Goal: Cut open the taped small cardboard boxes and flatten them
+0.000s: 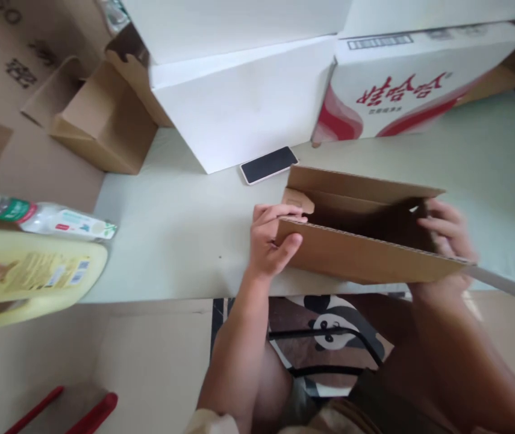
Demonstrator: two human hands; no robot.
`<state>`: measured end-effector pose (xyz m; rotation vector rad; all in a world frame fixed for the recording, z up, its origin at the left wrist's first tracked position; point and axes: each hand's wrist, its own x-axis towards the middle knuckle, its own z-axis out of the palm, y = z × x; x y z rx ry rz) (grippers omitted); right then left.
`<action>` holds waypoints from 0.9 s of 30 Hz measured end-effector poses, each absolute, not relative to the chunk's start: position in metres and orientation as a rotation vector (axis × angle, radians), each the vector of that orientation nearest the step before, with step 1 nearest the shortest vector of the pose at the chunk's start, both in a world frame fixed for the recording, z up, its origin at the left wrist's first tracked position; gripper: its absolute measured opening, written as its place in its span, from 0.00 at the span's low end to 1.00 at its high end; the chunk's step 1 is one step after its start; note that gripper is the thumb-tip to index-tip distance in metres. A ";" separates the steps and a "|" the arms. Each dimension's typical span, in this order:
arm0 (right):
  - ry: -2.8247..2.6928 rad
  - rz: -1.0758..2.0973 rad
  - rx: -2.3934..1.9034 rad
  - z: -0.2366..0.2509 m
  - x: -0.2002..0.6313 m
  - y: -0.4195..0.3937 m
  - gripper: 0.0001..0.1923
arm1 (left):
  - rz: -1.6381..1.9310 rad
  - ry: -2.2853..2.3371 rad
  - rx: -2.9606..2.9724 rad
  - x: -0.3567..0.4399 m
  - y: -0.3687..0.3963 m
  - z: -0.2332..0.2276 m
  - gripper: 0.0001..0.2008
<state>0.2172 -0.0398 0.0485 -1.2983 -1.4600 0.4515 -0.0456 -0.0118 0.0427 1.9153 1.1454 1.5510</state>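
Observation:
A brown cardboard box (352, 250) with its top flaps apart is tilted at the near edge of the table, its dark inside showing. My left hand (273, 241) grips the left end, thumb on the near wall and fingers over the rim by a small tucked flap. At the opposite end my right hand (449, 241) holds the box, with fingers curled over the end wall; part of this hand is hidden behind the cardboard. A phone (269, 165) with a dark screen lies just beyond the box.
White cartons (248, 102) stand along the back, one with red lettering (402, 90). Folded brown boxes (103, 114), a plastic bottle (53, 220) and a yellow jug (35, 274) are at the left. The pale tabletop (185, 241) ends above my legs. Red handles (92, 416) show below left.

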 end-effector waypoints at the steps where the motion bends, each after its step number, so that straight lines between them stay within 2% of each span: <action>1: -1.434 0.450 -1.253 0.041 0.221 -0.040 0.11 | 1.545 1.180 1.906 -0.044 -0.011 0.041 0.32; 5: -1.361 0.527 -1.134 0.023 0.225 -0.039 0.13 | 1.576 1.292 1.856 -0.038 -0.012 0.034 0.34; 9: -1.224 0.438 -1.143 0.021 0.220 -0.035 0.27 | 1.592 1.325 1.781 -0.035 -0.015 0.030 0.27; 11: -1.202 0.534 -1.159 0.020 0.218 -0.035 0.34 | 1.582 1.305 1.760 -0.034 -0.016 0.030 0.24; 13: -1.167 0.617 -1.153 0.021 0.215 -0.037 0.36 | 1.583 1.273 1.727 -0.034 -0.018 0.028 0.20; 15: -1.143 0.606 -1.163 0.022 0.214 -0.039 0.32 | 1.593 1.263 1.679 -0.034 -0.018 0.026 0.21; 17: -1.161 0.521 -1.165 0.025 0.213 -0.040 0.20 | 1.607 1.277 1.662 -0.036 -0.018 0.023 0.26; 19: -1.204 0.441 -1.128 0.027 0.214 -0.040 0.09 | 1.608 1.262 1.719 -0.038 -0.017 0.020 0.26; 23: -1.267 0.355 -0.989 0.025 0.217 -0.037 0.11 | 1.576 1.157 1.834 -0.042 -0.013 0.021 0.14; 27: -1.076 0.454 -1.044 0.019 0.220 -0.033 0.14 | 1.605 1.166 1.758 -0.049 -0.010 0.021 0.14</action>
